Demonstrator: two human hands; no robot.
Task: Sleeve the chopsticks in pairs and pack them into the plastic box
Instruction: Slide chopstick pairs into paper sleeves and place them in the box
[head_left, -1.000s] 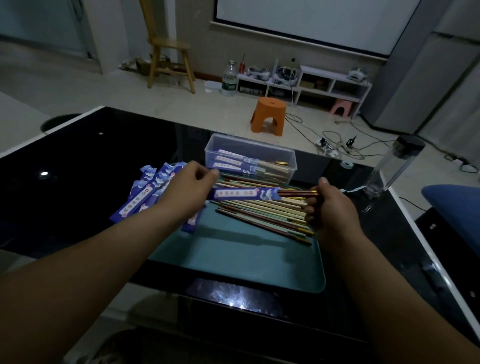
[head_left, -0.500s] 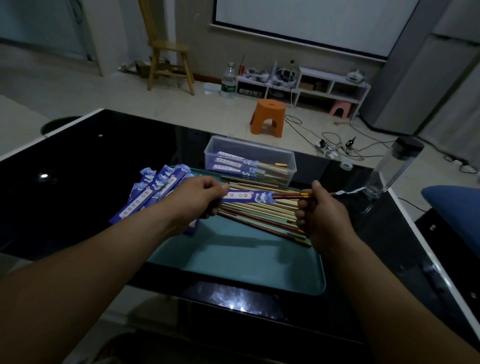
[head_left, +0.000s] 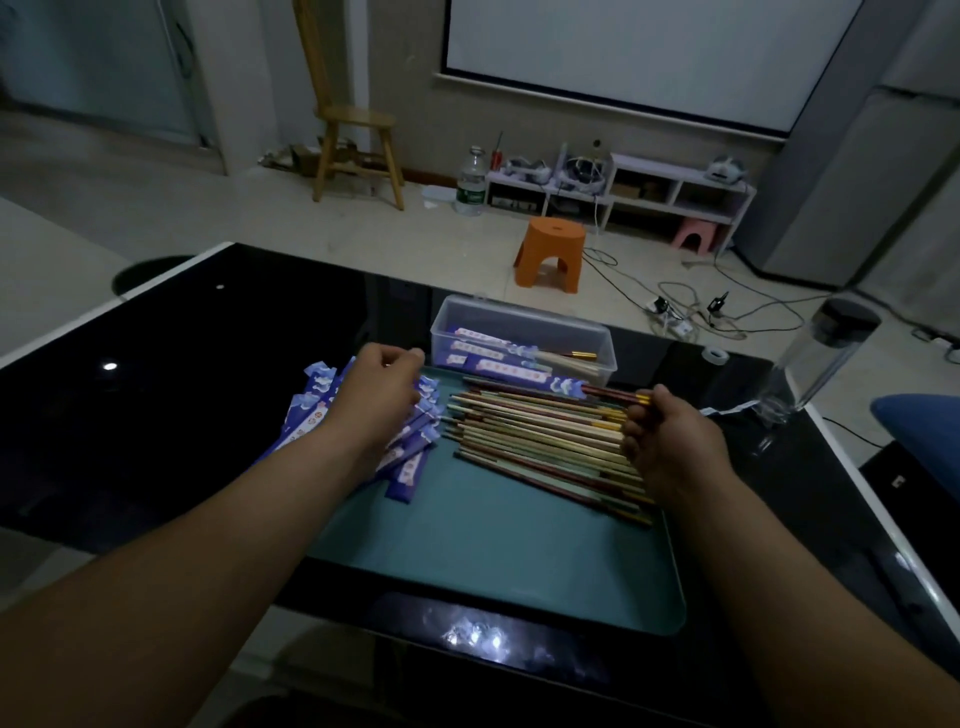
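Observation:
A clear plastic box (head_left: 521, 320) at the tray's far edge holds several blue-sleeved pairs. Loose chopsticks (head_left: 540, 436) lie piled on the teal tray (head_left: 493, 545). My right hand (head_left: 672, 436) pinches the gold-tipped end of a dark pair wearing a blue sleeve (head_left: 519, 372); the sleeved end points left, just in front of the box. My left hand (head_left: 376, 397) hovers over the heap of empty blue sleeves (head_left: 410, 465) at the tray's left edge. Its fingers are curled, and they hide whether a sleeve is pinched between them.
The tray sits on a black glass table (head_left: 208, 364) with a white rim. A clear bottle with a black cap (head_left: 826, 353) and a small tape roll (head_left: 714, 356) stand at the far right. Beyond the table are an orange stool (head_left: 550, 249) and floor cables.
My left hand let go of the sleeved pair and moved left over the sleeve heap. My right hand alone now holds the pair, carried further toward the box.

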